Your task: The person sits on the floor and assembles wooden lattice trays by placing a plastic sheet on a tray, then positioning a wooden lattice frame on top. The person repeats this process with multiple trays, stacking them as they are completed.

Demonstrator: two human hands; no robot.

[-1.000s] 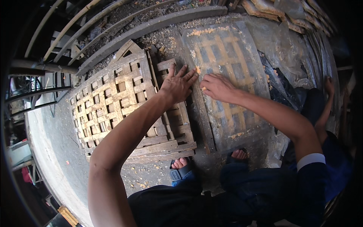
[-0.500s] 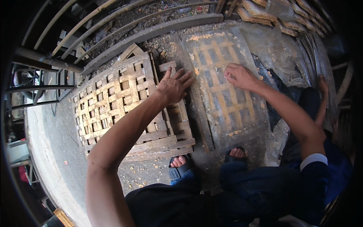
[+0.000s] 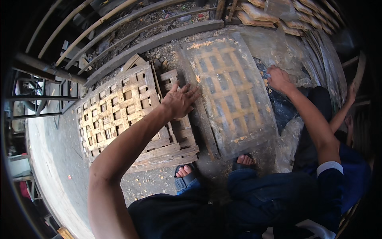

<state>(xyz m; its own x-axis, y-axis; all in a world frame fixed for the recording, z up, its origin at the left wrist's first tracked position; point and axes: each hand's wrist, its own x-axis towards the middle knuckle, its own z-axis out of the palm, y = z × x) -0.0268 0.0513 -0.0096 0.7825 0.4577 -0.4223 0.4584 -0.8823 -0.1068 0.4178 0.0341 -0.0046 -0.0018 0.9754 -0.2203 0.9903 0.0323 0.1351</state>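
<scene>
Pressing flat with fingers spread, the left hand (image 3: 180, 101) rests on the near corner of a stack of woven wooden lattice trays (image 3: 119, 115) lying on the gritty floor (image 3: 59, 167), where it meets the grey lattice frame covered with a clear plastic sheet (image 3: 230, 91) just beside it. The right hand (image 3: 279, 79) is well apart from the left, out at the far right edge of that sheet, fingers curled as if pinching the plastic, though whether it actually grips the film cannot be told. By the look of it, the work is part-way along: the sheet already lies over most of the frame, with orange-brown crumbs along its top and bottom edges, while its right side is crumpled and not yet smoothed down. The person's sandalled feet (image 3: 215, 169) stand right at the near edge of the frame. More wooden lattice trays (image 3: 278, 12) are stacked at the top right. Another person's hand (image 3: 351, 91) shows at the far right. No packages, labels or signs are visible anywhere.
</scene>
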